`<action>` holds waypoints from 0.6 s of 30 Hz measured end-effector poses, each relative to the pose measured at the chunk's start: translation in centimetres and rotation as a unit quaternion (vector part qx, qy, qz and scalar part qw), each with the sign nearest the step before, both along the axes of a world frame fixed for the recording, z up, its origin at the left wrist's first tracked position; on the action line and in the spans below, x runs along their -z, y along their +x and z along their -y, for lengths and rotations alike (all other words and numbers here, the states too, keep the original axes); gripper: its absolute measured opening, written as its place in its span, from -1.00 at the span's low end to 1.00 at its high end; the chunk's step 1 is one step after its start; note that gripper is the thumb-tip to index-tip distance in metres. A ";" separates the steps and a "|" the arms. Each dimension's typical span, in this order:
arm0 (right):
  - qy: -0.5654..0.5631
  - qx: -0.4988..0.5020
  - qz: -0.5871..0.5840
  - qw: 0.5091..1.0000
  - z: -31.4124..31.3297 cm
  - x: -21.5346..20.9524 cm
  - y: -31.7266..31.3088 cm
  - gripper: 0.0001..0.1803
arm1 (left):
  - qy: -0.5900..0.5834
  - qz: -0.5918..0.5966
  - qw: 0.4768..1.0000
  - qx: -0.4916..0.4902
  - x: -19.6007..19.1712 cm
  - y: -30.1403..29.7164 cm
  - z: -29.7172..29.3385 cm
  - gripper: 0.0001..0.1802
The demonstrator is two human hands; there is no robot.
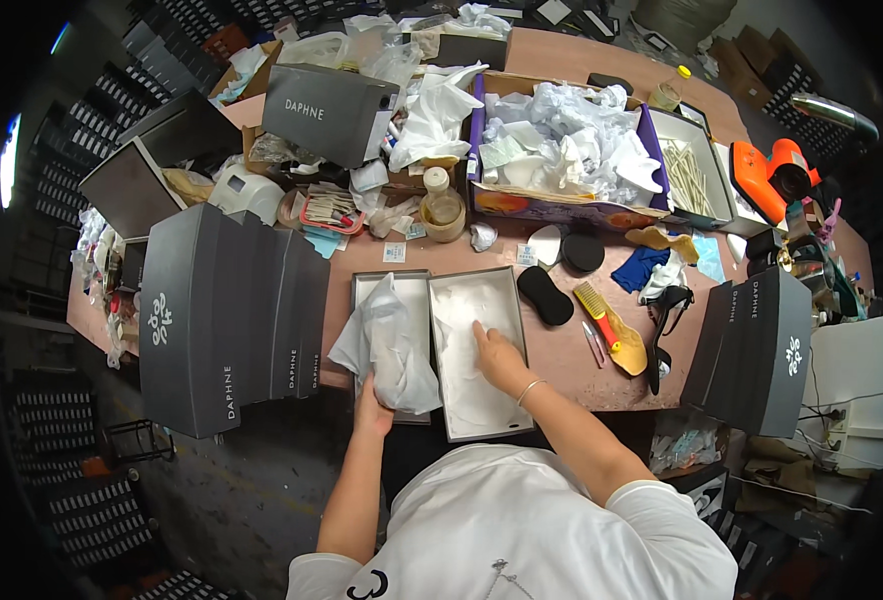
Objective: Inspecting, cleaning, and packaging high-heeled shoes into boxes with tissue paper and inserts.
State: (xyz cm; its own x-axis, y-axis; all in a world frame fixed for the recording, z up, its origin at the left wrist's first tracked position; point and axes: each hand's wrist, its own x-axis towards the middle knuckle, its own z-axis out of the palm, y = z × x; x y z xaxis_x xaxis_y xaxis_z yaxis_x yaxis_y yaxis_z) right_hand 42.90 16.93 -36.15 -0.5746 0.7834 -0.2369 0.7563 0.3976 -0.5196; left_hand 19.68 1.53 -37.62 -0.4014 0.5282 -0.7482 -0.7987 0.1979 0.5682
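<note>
My left hand [372, 408] is closed round the lower edge of a bundle wrapped in white tissue paper [399, 350]. That bundle is held over a shallow grey box part [363, 290], covering most of it. Right beside it lies an open shoe box part [519, 345] with grey rims, lined with white paper [472, 395]. My right hand [502, 362] reaches into this one, fingers stretched out and touching the lining; its far fingers are partly hidden. What the tissue bundle contains cannot be seen.
Dark shoe boxes stand at the left [184, 330] and right [762, 350]. Beyond my hands are a purple carton of crumpled paper [472, 140] and a glue jar [444, 212]. A yellow-and-red brush [594, 305], a black sponge-like pad [546, 296] and a black strappy sandal [659, 345] lie rightward.
</note>
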 end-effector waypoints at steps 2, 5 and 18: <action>0.009 0.025 -0.104 0.994 0.2 0.2 0.4 -0.67 | -0.128 -0.222 0.965 -0.064 -4.0 2.3 0.7 -0.39; 0.050 0.028 -0.231 0.971 0.6 -6.3 1.0 -0.81 | 0.044 -0.392 0.912 0.112 -9.9 4.3 2.4 -0.37; -0.414 0.161 -0.489 0.751 2.4 -14.1 8.8 -0.88 | 0.081 -0.247 0.960 0.100 -13.0 4.3 -8.4 -0.46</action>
